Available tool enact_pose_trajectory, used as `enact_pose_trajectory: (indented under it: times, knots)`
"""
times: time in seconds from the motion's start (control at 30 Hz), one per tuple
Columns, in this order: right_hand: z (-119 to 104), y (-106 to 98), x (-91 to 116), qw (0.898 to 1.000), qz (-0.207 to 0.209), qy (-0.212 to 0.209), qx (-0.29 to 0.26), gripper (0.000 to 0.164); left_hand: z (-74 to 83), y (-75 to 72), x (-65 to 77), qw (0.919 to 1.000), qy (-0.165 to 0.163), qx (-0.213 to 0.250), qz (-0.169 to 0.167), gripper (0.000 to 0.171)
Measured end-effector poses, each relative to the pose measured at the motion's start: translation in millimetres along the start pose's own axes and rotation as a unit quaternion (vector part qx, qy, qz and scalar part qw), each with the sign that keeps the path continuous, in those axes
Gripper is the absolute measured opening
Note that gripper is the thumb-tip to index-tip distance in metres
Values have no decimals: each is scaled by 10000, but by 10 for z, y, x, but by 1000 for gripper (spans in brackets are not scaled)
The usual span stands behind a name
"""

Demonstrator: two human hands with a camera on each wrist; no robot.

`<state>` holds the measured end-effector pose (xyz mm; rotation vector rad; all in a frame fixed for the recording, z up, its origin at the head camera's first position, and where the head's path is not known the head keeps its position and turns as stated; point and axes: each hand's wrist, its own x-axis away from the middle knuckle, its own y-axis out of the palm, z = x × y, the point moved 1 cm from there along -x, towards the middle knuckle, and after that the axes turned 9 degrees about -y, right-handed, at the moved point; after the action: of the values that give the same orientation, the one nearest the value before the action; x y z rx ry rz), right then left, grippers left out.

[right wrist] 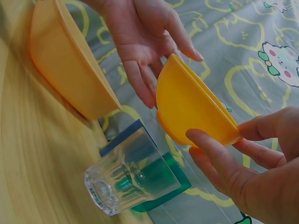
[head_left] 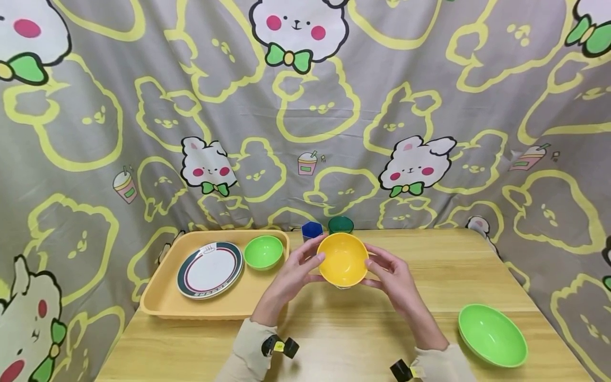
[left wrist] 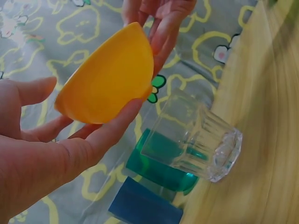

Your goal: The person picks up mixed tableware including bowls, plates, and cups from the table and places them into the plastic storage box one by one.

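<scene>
A yellow bowl (head_left: pixel 342 260) is held up above the table, its open side tilted toward the head camera. My left hand (head_left: pixel 302 265) holds it at its left side, thumb by the rim and fingers along the outside. On the other side my right hand (head_left: pixel 390 270) grips it, thumb at the rim and fingers under the wall, as the right wrist view shows. Below and beyond the bowl stands a clear ribbed glass (left wrist: pixel 194 137), mostly hidden by the bowl in the head view. Behind the glass are a green cup (head_left: pixel 341 225) and a blue cup (head_left: pixel 312 229).
At the left, a light orange tray (head_left: pixel 157 297) holds a white plate with a dark green rim (head_left: pixel 210 270) and a small green bowl (head_left: pixel 263 252). A larger green bowl (head_left: pixel 492 335) sits at the right on the wooden table (head_left: pixel 343 339). A patterned curtain (head_left: pixel 334 116) hangs behind.
</scene>
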<state>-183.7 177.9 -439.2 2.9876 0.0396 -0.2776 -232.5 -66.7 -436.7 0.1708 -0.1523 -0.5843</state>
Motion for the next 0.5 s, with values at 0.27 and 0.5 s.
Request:
enact_pose_trajectory:
  times: [0.27, 0.5]
  knots:
    - [-3, 48, 18, 9999, -56, 127, 55, 48, -25, -7, 6, 9999, -112, 15, 101, 53]
    - [19, 36, 30, 9997, -23, 244, 54, 48, -22, 7, 13, 9997, -185, -89, 151, 52]
